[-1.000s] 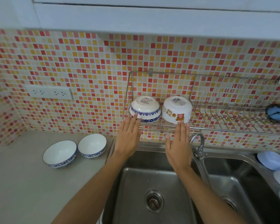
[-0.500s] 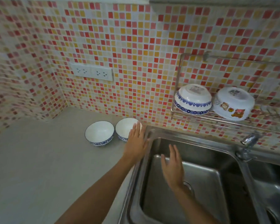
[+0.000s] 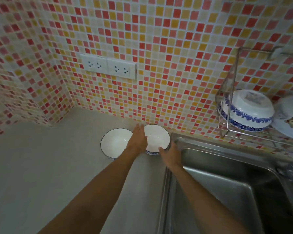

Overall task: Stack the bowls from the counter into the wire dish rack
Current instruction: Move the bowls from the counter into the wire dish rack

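Mosaic tiles in red, yellow and cream back a grey counter point(image 3: 41, 166), with a steel sink point(image 3: 227, 174) to the right and a wire dish rack point(image 3: 230, 105) on the wall above it. Two bowls already sit upside down in the rack: a blue-patterned bowl point(image 3: 247, 110) and, at the frame edge, a cartoon-printed bowl point(image 3: 289, 120). Two more wait upright on the counter, touching: the left bowl point(image 3: 114, 143) and the right bowl point(image 3: 156, 137). Both hands reach for the right one; the left hand point(image 3: 138, 138) is open at its left rim and the right hand point(image 3: 170, 155) is spread at its near edge, neither gripping yet. Roughly half the job looks done.
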{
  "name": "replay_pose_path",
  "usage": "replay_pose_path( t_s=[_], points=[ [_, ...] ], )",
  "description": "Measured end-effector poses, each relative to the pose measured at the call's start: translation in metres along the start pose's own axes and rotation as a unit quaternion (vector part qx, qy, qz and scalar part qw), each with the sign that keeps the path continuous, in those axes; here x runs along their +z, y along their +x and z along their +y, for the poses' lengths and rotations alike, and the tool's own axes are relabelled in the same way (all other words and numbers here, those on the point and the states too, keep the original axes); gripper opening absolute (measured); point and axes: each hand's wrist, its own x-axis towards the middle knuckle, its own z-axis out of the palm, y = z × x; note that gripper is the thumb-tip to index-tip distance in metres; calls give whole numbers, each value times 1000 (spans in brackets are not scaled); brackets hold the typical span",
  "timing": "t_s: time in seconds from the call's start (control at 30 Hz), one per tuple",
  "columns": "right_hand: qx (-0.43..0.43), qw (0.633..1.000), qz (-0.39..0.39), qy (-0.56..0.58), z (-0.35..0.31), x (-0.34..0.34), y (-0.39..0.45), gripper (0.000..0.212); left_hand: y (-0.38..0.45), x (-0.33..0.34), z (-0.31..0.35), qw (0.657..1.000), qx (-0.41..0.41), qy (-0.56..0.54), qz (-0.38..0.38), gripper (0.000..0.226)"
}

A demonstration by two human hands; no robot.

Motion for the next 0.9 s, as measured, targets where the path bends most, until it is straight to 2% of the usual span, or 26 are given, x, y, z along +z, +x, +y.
replay_pose_path(
  t_s=[0.2,0.4,0.5,0.6,0.67,0.77,0.83,0.9],
  points=[
    [137,984,-53,98,7,23,32,59,34,14,4,999,-27,0,-44,68],
    [149,978,-46,141,-1,20,20,48,35,18,7,999,-37,-14,-21,64],
    [146,976,-40,155,8,5,3,43,19,12,10,997,-30,-70,8,60],
    [128,975,-37,178,21,-17,-19,41,-6,4,15,984,-26,-171,32,54],
    [120,973,-41,193,28,-36,-37,40,-28,-1,23,957,-52,-285,28,46],
    [108,968,-60,217,35,-65,-71,39,-72,-2,43,862,-128,-487,-53,42],
    [91,967,-62,231,40,-84,-89,37,-101,3,57,821,-111,-544,-131,51],
    [74,969,-52,230,48,-107,-104,33,-124,7,74,798,-69,-580,-150,48]
  ],
)
